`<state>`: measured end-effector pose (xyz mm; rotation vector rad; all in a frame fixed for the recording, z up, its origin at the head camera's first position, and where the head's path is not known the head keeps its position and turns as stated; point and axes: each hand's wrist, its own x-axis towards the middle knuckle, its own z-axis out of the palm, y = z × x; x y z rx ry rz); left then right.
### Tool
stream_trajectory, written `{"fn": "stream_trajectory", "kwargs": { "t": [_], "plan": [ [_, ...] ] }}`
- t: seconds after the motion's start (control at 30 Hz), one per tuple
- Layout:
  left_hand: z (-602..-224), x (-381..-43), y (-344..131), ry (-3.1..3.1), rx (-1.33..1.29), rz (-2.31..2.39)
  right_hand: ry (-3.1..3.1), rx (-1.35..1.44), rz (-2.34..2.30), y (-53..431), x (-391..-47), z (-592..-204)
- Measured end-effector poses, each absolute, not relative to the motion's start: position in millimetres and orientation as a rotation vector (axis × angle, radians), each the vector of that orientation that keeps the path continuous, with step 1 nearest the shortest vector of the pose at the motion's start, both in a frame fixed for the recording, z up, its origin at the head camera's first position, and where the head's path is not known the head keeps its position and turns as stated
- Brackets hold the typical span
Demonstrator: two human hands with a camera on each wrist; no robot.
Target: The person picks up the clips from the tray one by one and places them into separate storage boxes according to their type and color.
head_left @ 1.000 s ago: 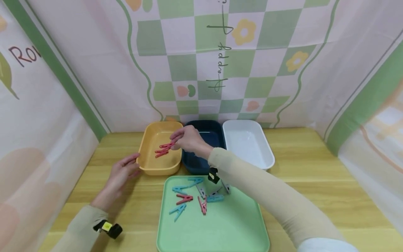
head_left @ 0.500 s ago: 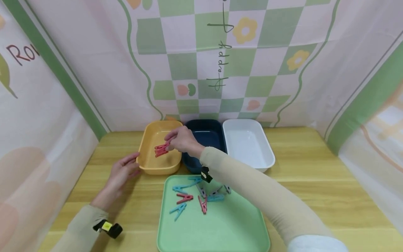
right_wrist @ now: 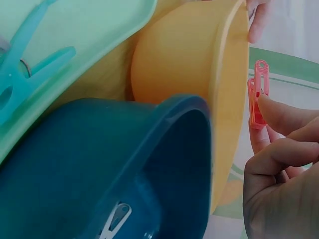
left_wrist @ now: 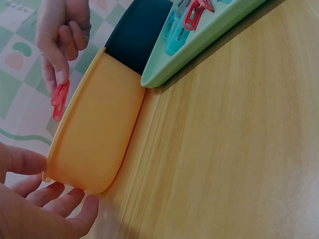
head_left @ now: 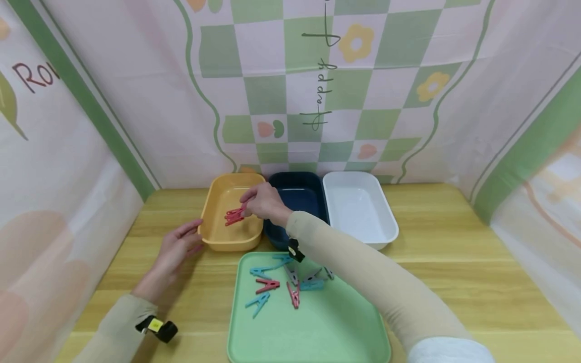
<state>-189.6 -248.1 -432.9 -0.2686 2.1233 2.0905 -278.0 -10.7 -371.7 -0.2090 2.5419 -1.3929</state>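
Note:
My right hand (head_left: 265, 204) pinches a red clothespin (right_wrist: 259, 94) between thumb and fingers, above the yellow bin (head_left: 213, 237). Just below it in the head view, more red plastic overlaps it; whether a second clothespin lies there I cannot tell. My left hand (head_left: 177, 247) touches the yellow bin's left rim, its thumb at the edge and its fingers loosely extended along the outside corner. On the green tray (head_left: 313, 333) lie several clothespins: red ones (head_left: 268, 286), blue ones (head_left: 258, 303) and grey ones (head_left: 291, 275). My right forearm covers part of the tray.
Beside the yellow bin stand a dark blue bin (head_left: 299, 194) and a white bin (head_left: 360, 209), in a row against the patterned cloth (head_left: 263, 96). A pale clothespin (right_wrist: 116, 221) shows inside the dark blue bin. Everything stands on a wooden table (head_left: 454, 267).
My right hand has moved slightly left and further over the yellow bin with the red clothespin. My left hand has stayed at the bin's rim.

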Motion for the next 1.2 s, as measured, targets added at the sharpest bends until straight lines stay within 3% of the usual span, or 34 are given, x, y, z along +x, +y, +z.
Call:
{"fn": "stream_trajectory", "kwargs": {
  "t": [0.7, 1.2],
  "plan": [
    [-432.7, -187.3, -247.2, 2.135, -0.283, 2.102, 2.532, -0.191, -1.340, -17.2, -281.7, -378.6],
    [-432.4, -187.6, -246.6, 2.135, -0.278, 2.094, 2.402, -0.338, -1.521, 28.5, -243.4, -364.9]
  ]
}}
